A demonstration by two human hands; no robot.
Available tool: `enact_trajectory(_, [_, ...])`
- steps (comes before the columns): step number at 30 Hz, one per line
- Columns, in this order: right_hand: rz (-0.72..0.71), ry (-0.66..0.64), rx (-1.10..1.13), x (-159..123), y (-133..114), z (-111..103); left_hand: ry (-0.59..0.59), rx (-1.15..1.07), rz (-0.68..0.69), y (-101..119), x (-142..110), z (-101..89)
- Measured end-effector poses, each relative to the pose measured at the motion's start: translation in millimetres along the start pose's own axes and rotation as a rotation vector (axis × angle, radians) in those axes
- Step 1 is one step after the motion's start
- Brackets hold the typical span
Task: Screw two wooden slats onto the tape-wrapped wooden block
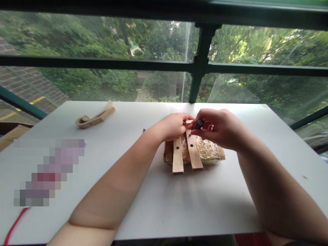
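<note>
Two pale wooden strips (195,159) with dark holes lie side by side across a taped brown package (211,150), their near ends sticking out past its front edge. My left hand (174,125) grips the far part of the wooden piece; its fingertips are partly hidden. My right hand (217,128) is closed round a short black-handled tool, seemingly a screwdriver (198,124), tilted over the right strip. A small metal bit shows at a hole just below it; whether this is a screw or the tool's tip I cannot tell.
A curved wooden piece (96,118) lies at the back left of the white table (143,205). A blurred-out purplish item (51,174) with a red cord (15,223) is at the left. Small metal bits (144,130) sit by my left wrist. Windows stand behind the table.
</note>
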State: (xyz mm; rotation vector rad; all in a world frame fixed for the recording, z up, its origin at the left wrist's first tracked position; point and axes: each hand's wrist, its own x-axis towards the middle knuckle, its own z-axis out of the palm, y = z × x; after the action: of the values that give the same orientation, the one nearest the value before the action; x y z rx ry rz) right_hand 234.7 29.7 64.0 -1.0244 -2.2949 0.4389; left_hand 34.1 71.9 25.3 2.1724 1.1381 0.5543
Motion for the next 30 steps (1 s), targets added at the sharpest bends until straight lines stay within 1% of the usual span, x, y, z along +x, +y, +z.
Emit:
enact_trajectory(3, [0.000,0.064,-0.001,1,1,6,-0.003,0.004,-0.009,1,0,-0.8])
enact_trajectory(8, [0.072,0.177,0.028,5,2,18,0.009,0.056,0.004,1,1,-1.2])
enact_trajectory(10, [0.076,0.193,0.012,5,3,21,0.017,0.070,0.008,-1,1,-0.6])
enact_trajectory(12, [0.038,0.171,0.034,4,4,21,0.018,0.073,0.010,-1,2,0.0])
enact_trajectory(16, [-0.080,0.050,0.208,3,4,17,0.011,0.077,0.021,1,1,0.0])
enact_trajectory(18, [-0.085,-0.022,0.241,1,3,11,0.006,0.056,0.032,2,0,-0.5])
enact_trajectory(20, [-0.065,-0.071,0.226,0,3,5,0.003,0.038,0.027,3,0,-0.9])
enact_trajectory(23, [-0.018,-0.069,0.152,-2,3,-1,0.012,0.056,-0.009,3,0,-1.2])
enact_trajectory(26, [0.019,-0.059,0.066,-2,3,-3,0.017,0.047,-0.021,1,1,-1.0])
enact_trajectory(28, [0.008,-0.040,0.024,-2,3,-2,0.009,0.029,-0.027,0,1,-0.9])
enact_trajectory(30, [-0.019,0.012,-0.003,0,3,2,0.002,0.018,-0.038,-1,2,-0.7])
